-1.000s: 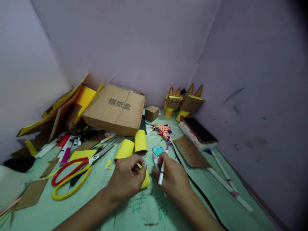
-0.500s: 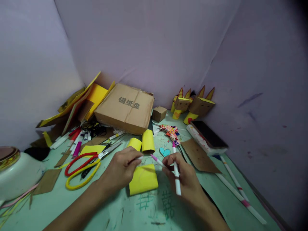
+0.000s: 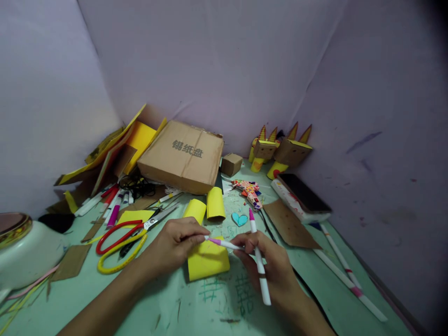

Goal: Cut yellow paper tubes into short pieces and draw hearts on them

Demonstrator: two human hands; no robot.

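Hands first: my left hand (image 3: 175, 242) pinches one end of a pink-tipped marker (image 3: 221, 243) and my right hand (image 3: 269, 266) grips its other end, plus a second marker (image 3: 258, 261) sticking up past my fingers. Half a second ago the pink tip was angled up and free; now it lies level over the yellow paper roll (image 3: 207, 259) on the bench (image 3: 196, 303). Scissors (image 3: 122, 240) sit left, blue heart (image 3: 240, 219) just beyond, cardboard box (image 3: 184, 156) behind.

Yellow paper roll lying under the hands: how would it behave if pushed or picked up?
The yellow paper roll looks flattened, with a broad face on the green table, so it probably slides rather than rolls. Thin curled sheet: likely very light and easily crushed. The left hand and right hand hold markers above it.
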